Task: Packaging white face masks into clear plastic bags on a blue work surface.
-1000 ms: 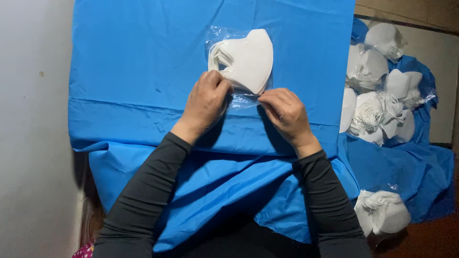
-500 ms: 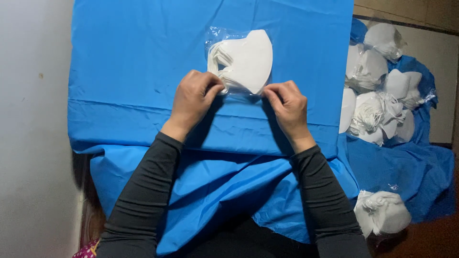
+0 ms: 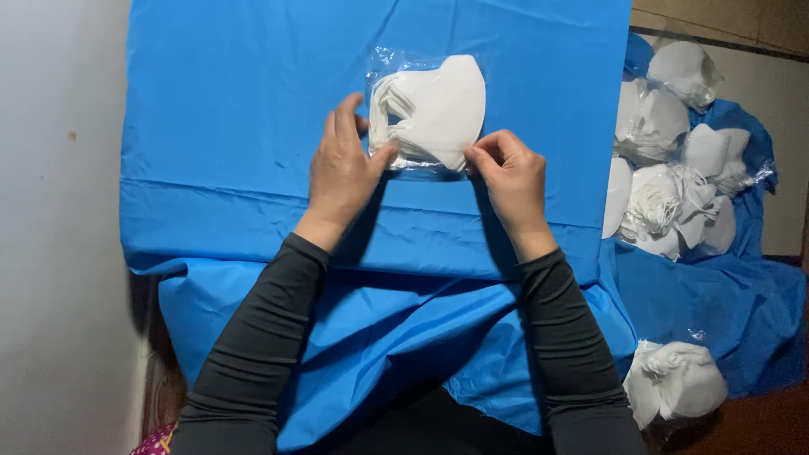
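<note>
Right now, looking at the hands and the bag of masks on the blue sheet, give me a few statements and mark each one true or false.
1. Both hands touch the clear bag of white masks. True: the left hand is at its lower left corner and the right hand at its lower right.
2. The bag lies on a red cloth. False: it lies on a blue sheet.
3. More white masks are piled to the right. True.
4. The person wears short sleeves. False: dark long sleeves reach the wrists.
5. The right hand holds scissors. False: it holds only the bag's edge.
</note>
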